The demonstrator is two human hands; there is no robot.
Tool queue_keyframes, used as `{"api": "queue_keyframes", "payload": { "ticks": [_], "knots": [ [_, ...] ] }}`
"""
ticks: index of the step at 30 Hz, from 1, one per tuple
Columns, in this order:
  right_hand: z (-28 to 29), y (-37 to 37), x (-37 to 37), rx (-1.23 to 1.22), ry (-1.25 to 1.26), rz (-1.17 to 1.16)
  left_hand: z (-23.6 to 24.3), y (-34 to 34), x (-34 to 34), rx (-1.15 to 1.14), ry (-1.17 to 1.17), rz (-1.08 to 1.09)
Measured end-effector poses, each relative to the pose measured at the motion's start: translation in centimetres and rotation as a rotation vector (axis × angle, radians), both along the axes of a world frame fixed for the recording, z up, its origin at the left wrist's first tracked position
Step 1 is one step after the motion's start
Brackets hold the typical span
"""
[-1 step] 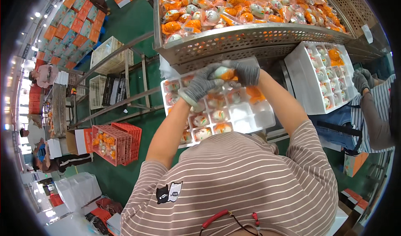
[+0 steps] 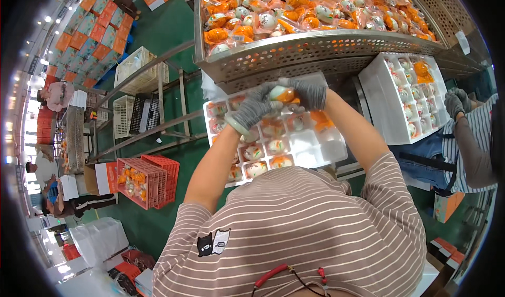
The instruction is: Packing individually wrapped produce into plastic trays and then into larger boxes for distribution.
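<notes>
A wrapped egg (image 2: 283, 94), white and orange in clear film, sits between my two grey-gloved hands. My left hand (image 2: 254, 107) curls round its left side, and my right hand (image 2: 309, 94) grips it from the right; some fingertips are hidden. Both are just above the far part of a white foam tray (image 2: 332, 150) with square compartments. Wrapped eggs (image 2: 253, 152) fill its left and middle columns. Bare compartments show at the near right, and an orange wrapped piece (image 2: 321, 120) lies beside my right hand.
Beyond the tray, a perforated metal bin (image 2: 315, 43) holds a heap of wrapped eggs (image 2: 268, 21). To the right, a co-worker's gloved hands (image 2: 455, 101) are beside another foam box (image 2: 379, 102). Red crates (image 2: 152, 192) stand on the floor at left, near a metal frame (image 2: 184, 105).
The egg has turned slightly between my hands, and my right-hand fingers have shifted a little. The tray and surroundings look the same.
</notes>
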State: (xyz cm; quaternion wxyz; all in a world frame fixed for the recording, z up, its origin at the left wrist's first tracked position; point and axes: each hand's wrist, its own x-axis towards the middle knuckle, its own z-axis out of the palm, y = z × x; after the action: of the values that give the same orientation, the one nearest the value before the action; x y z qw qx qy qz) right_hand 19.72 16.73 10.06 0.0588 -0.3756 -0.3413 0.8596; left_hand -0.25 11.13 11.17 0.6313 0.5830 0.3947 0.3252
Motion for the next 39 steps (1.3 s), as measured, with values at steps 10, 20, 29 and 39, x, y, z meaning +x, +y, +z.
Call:
{"api": "queue_keyframes", "payload": {
  "ticks": [10, 20, 29, 39],
  "knots": [
    [-10.8, 4.1, 1.4, 1.047, -0.636, -0.003, -5.5, 3.8, 4.0, 0.299, 0.906, 0.193],
    [-10.6, 1.6, 0.3, 1.122, -1.094, -0.129, -7.6, 1.9, 4.3, 0.733, 1.113, 0.055],
    [-2.4, -3.3, 1.7, 1.201, -0.807, -0.209, -6.4, 4.6, 4.3, 0.726, 1.141, -0.259],
    [-1.6, -7.9, 1.6, 1.567, -0.992, 0.579, -8.0, 2.7, 1.6, 0.595, 0.902, 0.042]
  ]
}}
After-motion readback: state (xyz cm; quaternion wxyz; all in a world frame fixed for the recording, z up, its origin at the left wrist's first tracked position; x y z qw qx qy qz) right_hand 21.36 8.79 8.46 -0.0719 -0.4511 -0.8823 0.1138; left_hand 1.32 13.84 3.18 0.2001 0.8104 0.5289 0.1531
